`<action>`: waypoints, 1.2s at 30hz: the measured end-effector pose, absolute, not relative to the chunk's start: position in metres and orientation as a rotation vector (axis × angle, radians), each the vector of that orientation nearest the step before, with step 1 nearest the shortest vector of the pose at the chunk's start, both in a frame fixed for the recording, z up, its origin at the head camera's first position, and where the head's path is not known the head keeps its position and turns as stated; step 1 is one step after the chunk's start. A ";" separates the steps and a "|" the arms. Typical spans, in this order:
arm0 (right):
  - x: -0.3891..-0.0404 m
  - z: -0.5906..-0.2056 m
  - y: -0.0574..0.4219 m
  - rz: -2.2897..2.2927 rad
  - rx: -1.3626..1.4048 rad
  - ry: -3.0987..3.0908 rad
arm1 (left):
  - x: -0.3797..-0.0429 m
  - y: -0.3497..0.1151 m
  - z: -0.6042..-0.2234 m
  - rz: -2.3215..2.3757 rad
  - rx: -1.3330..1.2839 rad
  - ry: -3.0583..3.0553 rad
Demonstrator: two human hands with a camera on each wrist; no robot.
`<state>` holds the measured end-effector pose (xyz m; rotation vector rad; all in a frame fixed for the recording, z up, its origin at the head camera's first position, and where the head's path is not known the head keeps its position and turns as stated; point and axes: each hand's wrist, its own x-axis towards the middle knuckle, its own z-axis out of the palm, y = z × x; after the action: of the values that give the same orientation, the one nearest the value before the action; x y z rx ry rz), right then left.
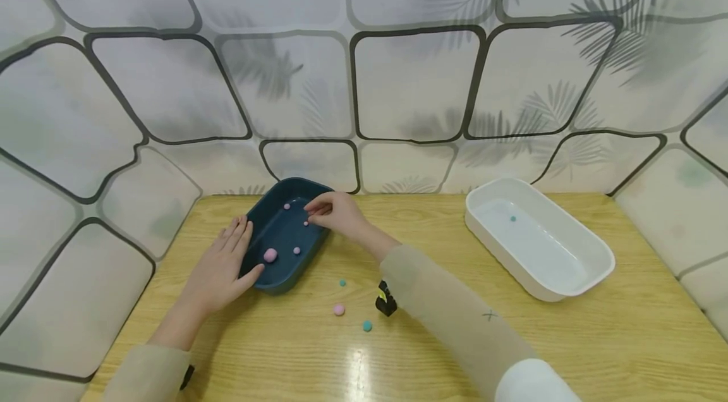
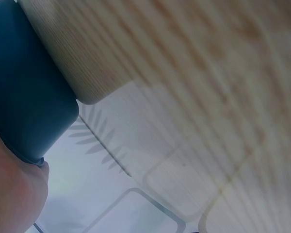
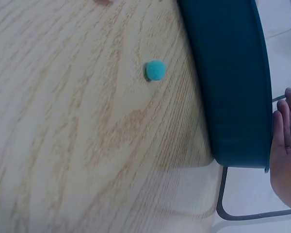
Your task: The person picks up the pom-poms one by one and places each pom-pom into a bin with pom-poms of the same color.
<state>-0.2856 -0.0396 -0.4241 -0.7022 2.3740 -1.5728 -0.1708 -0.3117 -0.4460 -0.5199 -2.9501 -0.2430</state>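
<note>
A dark blue tray (image 1: 284,279) lies slanted on the table, with a larger pink ball (image 1: 270,255) and several small pink balls (image 1: 297,250) inside. My left hand (image 1: 218,269) rests along the tray's left side, fingers straight and thumb at its near left rim. Over the right side of the tray is my right hand (image 1: 338,215), fingers bent, thumb near the fingertips. Just below them shows a small pink ball (image 1: 306,223); whether the fingers pinch anything is hidden. The right wrist view shows this hand (image 3: 287,150) beyond the tray wall (image 3: 233,87).
On the wooden table (image 1: 443,225), a small teal ball (image 1: 342,283), a pink ball (image 1: 339,310) and a larger teal ball (image 1: 367,326) lie near the right forearm. At the right stands a white tray (image 1: 540,291) holding a teal ball (image 1: 513,219). Patterned fabric walls (image 1: 415,86) enclose the table.
</note>
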 end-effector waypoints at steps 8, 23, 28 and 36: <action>-0.288 -0.427 -0.029 -1.602 -0.684 2.346 | -0.171 -0.312 -0.447 -0.223 -0.538 -2.923; -0.272 -0.419 -0.007 -1.542 -0.787 2.292 | -0.171 -0.312 -0.445 -0.221 -0.530 -2.935; -0.264 -0.420 0.001 -1.526 -0.854 2.262 | -0.170 -0.313 -0.447 -0.234 -0.531 -2.917; -0.248 -0.427 0.011 -1.474 -0.882 2.246 | -0.170 -0.311 -0.442 -0.235 -0.511 -2.966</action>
<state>-0.2484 0.0114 -0.4267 -0.8823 2.2462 -1.4741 -0.1700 -0.3108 -0.4417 -0.5107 -2.9658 -0.2349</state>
